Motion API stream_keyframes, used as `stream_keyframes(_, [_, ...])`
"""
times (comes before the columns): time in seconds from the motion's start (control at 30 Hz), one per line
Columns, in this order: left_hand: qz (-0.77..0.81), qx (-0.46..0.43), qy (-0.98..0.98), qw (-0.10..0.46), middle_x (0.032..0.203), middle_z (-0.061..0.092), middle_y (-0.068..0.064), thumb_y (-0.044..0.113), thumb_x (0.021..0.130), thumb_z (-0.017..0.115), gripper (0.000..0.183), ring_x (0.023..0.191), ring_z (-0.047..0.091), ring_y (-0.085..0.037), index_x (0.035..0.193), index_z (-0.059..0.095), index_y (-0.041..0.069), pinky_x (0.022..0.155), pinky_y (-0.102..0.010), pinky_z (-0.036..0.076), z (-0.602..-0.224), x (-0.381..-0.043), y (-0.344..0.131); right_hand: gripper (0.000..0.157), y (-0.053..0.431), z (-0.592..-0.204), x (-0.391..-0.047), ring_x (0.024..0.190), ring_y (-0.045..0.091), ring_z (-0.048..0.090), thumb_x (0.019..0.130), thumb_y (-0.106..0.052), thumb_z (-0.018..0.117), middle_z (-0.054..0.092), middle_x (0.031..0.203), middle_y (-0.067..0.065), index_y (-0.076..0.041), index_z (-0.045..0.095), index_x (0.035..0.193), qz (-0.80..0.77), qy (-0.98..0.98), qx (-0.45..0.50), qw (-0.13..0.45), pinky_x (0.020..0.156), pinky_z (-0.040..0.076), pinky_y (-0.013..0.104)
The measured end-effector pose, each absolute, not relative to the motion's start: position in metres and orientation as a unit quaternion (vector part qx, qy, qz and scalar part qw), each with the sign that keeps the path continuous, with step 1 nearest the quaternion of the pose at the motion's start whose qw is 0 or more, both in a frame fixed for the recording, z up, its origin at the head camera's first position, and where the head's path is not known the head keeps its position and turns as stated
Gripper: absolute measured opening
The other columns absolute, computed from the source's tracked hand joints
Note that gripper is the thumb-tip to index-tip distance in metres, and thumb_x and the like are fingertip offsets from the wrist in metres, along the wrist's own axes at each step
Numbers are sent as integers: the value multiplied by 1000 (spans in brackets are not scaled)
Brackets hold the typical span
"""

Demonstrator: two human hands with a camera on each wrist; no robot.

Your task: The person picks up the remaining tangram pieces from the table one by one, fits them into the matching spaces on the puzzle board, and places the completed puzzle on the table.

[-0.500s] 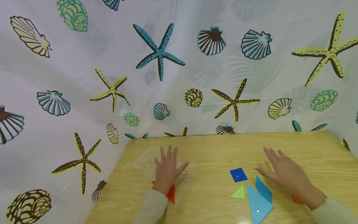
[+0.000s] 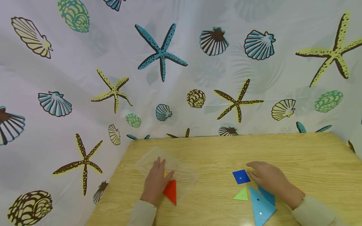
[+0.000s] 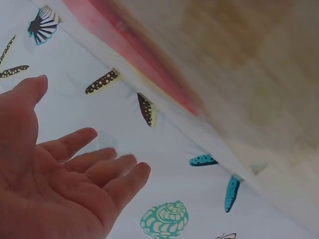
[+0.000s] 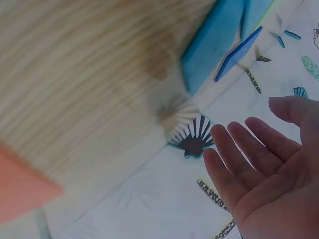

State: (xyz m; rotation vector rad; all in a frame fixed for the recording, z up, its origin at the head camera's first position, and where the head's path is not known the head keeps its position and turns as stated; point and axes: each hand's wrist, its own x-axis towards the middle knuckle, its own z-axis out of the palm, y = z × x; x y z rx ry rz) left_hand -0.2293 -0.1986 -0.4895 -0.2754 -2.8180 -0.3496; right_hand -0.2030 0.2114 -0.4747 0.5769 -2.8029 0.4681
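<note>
My left hand (image 2: 155, 182) hovers over a clear sheet (image 2: 185, 177) at the left of the table, its fingers loosely extended and holding nothing. Beside its thumb lie a red triangle (image 2: 171, 191) and a small yellow piece (image 2: 165, 173), mostly hidden. In the left wrist view the palm and fingers (image 3: 112, 172) show empty. My right hand (image 2: 268, 179) is just right of a dark blue square (image 2: 242, 176), its relaxed fingers empty in the right wrist view. It partly covers a blue parallelogram-like piece (image 2: 268, 195). Under its wrist an orange piece (image 2: 298, 188) peeks out.
A light blue triangle (image 2: 261, 205) and a small green triangle (image 2: 241, 194) lie in front of the dark blue square. The wooden table (image 2: 215, 153) meets a white curtain (image 2: 181, 94) printed with shells and starfish at its back and left.
My left hand has moved left and toward me, uncovering more of the red triangle and sheet. My right hand has shifted left toward the dark blue square, its fingers less spread.
</note>
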Motion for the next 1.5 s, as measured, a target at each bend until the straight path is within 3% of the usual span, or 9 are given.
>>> stream_keyframes(0.2, [-117, -45, -984, 124, 138, 42, -21, 53, 89, 53, 69, 115, 51, -36, 134, 47, 1, 77, -46, 51, -491, -217, -212, 28, 187, -475, -210, 98, 28, 62, 87, -19, 66, 65, 107, 10, -4, 66, 111, 185, -953, 220, 98, 77, 51, 44])
stream_keyframes(0.43, [-120, -42, -988, 88, 129, 50, -24, 53, 86, 56, 68, 109, 55, -39, 125, 55, -3, 80, -49, 49, -492, -209, -222, 22, 147, -472, -219, 81, 18, 62, 86, -8, 64, 64, 101, 8, -2, 66, 107, 211, -935, 274, 76, 65, 50, 28])
stream_keyframes(0.57, [-131, -47, -988, 65, 123, 56, -22, 52, 83, 59, 69, 107, 56, -37, 122, 57, -5, 84, -47, 48, -495, -208, -224, 24, 123, -473, -219, 95, 26, 61, 88, -7, 62, 63, 107, 11, 0, 63, 111, 225, -924, 307, 45, 75, 51, 32])
stream_keyframes(0.77, [-125, -60, -989, 58, 98, 65, -14, 48, 79, 65, 55, 86, 63, -31, 105, 61, 0, 72, -41, 51, -502, -206, -225, 24, 87, -481, -221, 105, 26, 58, 92, -7, 56, 63, 110, 9, -3, 64, 114, 231, -909, 345, 22, 85, 48, 39])
stream_keyframes(1.0, [-132, -87, -985, 64, 81, 62, -6, 46, 77, 67, 39, 74, 60, -25, 87, 59, 8, 65, -38, 49, -507, -208, -225, 22, 60, -494, -227, 101, 19, 58, 91, -12, 59, 63, 106, 3, -6, 66, 111, 212, -897, 380, 72, 85, 49, 35])
stream_keyframes(1.2, [-161, -98, -980, 59, 67, 50, 5, 40, 76, 70, 32, 61, 48, -14, 78, 53, 13, 57, -30, 41, -504, -215, -223, 20, 51, -495, -233, 99, 20, 58, 91, -10, 59, 64, 104, 5, -5, 66, 109, 209, -894, 389, 79, 85, 48, 35])
stream_keyframes(1.33, [-174, -97, -979, 46, 66, 48, 7, 37, 75, 71, 30, 59, 44, -11, 76, 52, 14, 56, -29, 39, -501, -216, -223, 16, 47, -496, -233, 96, 19, 58, 90, -6, 58, 64, 100, 4, -6, 68, 103, 216, -889, 398, 73, 83, 49, 34])
stream_keyframes(1.5, [-184, -97, -978, 33, 69, 52, 7, 36, 75, 70, 27, 63, 49, -13, 79, 56, 13, 60, -30, 42, -500, -213, -223, 14, 43, -499, -233, 92, 17, 56, 91, -5, 58, 63, 96, 1, -9, 68, 99, 218, -882, 415, 52, 81, 48, 33])
